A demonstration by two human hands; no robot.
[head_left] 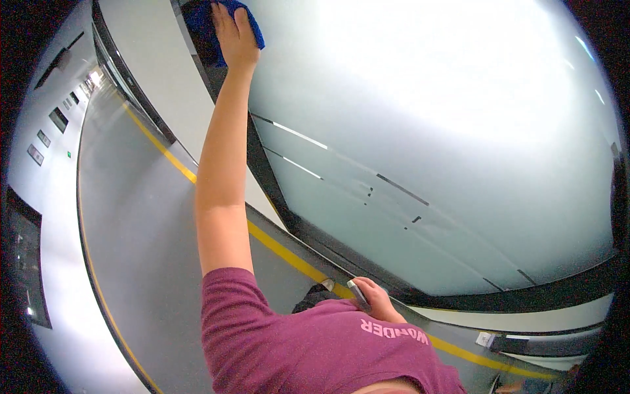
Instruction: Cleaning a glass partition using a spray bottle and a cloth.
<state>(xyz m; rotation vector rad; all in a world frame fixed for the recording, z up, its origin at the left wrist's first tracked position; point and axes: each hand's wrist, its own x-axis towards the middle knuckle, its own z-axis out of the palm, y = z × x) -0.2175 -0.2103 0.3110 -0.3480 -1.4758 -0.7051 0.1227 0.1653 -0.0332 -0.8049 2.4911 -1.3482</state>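
My left arm is stretched up and forward, and my left hand (235, 36) presses a blue cloth (252, 23) at the upper left edge of a large frosted glass panel (394, 131). Its fingers lie over the cloth, which covers part of the dark frame (207, 75) and the rim of the glass. Low in front of my body, my right hand (374, 297) is closed round a slim grey object (358, 295) with a pale end. Its kind is too small to tell, and most of it is hidden by my fingers.
A grey corridor floor (144, 190) with a yellow line (282, 253) runs along the glass wall. Opposite stands a white wall (62, 262) with several frames and a dark window (26, 256). At the lower right are a small white box (484, 339) and dark items.
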